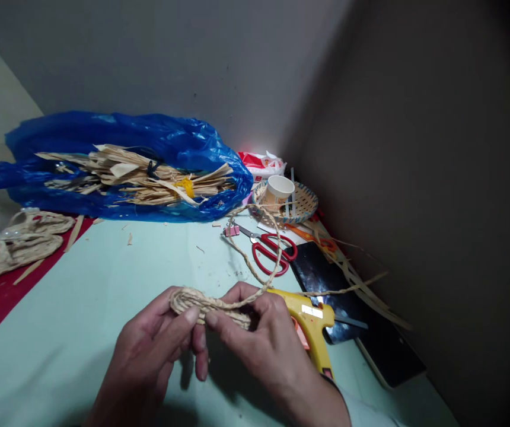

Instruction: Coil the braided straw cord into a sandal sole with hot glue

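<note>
Between my two hands is a flat coil of braided straw cord (193, 299), held above the table. My left hand (157, 344) grips its left end, thumb on top. My right hand (259, 332) pinches the coil's right part between thumb and fingers. From the coil a loose length of cord loops up and around over the scissors, with a tail running to the right. Red-handled scissors (273, 252) lie beyond my right hand. A yellow glue gun (311, 320) rests just right of that hand, partly hidden by it.
A blue plastic bag (148, 127) of dried straw strips (139, 175) lies at the back. Woven straw sandals (28, 237) are at the left on red cloth. A basket (306, 201) with a paper cup (279, 188) stands back right, near dark tablets (321, 284) and loose strips.
</note>
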Motion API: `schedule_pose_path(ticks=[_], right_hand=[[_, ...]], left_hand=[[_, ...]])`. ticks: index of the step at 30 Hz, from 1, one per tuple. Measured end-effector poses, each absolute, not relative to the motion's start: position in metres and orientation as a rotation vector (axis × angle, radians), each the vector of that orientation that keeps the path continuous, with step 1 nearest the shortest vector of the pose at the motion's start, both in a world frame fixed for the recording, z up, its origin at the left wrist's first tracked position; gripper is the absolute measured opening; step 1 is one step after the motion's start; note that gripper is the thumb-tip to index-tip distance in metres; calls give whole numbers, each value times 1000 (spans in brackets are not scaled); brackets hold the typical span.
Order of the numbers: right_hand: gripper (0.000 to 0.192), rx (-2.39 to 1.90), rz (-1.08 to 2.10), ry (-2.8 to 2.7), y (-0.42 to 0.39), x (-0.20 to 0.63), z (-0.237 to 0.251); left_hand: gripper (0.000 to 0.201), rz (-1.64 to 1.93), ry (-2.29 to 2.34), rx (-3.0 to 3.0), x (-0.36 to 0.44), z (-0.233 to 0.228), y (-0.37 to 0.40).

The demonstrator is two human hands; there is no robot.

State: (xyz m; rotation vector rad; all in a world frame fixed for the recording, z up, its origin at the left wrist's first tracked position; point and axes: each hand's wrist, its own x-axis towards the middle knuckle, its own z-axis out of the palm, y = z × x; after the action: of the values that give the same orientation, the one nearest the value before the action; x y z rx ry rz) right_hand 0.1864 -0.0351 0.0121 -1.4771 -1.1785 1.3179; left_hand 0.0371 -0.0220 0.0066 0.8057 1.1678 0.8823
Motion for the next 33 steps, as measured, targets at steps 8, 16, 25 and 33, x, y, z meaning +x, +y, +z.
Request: schedule_pose_path(ticks=[8, 16, 25, 33], right_hand=[[22, -1389, 1421, -1166, -35, 198, 16], [30, -1234, 1672, -1078, -32, 205, 15], [37, -1154, 1676, -1134, -26, 214, 11], [39, -1143, 1634, -1136, -28, 214, 10]], left_hand=[[34, 1014, 1184, 794, 32, 12, -15], [26, 978, 1151, 838, 29, 9, -15], [31, 881, 989, 837, 25, 5, -11], [33, 876, 1000, 1023, 19, 5, -4]])
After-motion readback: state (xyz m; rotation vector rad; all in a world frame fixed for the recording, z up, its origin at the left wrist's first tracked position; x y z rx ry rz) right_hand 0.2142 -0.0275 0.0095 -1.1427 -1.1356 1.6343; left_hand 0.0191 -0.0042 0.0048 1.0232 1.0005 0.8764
